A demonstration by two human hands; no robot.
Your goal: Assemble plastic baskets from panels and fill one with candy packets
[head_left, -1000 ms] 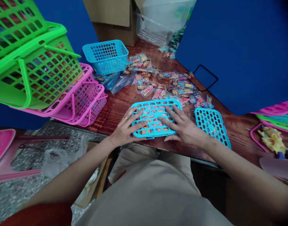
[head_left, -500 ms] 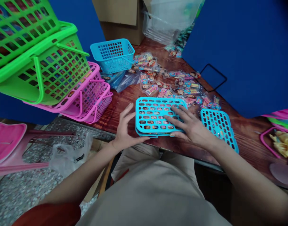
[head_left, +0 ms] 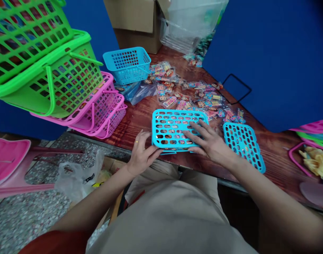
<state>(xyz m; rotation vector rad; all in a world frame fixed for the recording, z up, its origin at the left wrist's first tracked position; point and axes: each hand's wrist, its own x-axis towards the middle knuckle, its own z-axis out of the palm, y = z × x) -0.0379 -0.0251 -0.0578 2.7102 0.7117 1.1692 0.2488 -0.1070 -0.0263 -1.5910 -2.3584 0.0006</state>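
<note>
The left hand (head_left: 143, 151) bends its fingers at the near-left corner of the lidded basket (head_left: 178, 126), whether gripping cannot be told, and the right hand (head_left: 210, 143) spreads loose fingers on top. At twelve o'clock, near the table (head_left: 136, 121) edge, it could tip or stay unlatched if pressed unevenly; small items show through its slots. Beyond, at ten o'clock, stacked green baskets (head_left: 46, 102) hold colourful goods.

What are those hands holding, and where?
The left hand seems to hold the blue lidded basket by its near left corner; the right hand lies spread on top.
</note>
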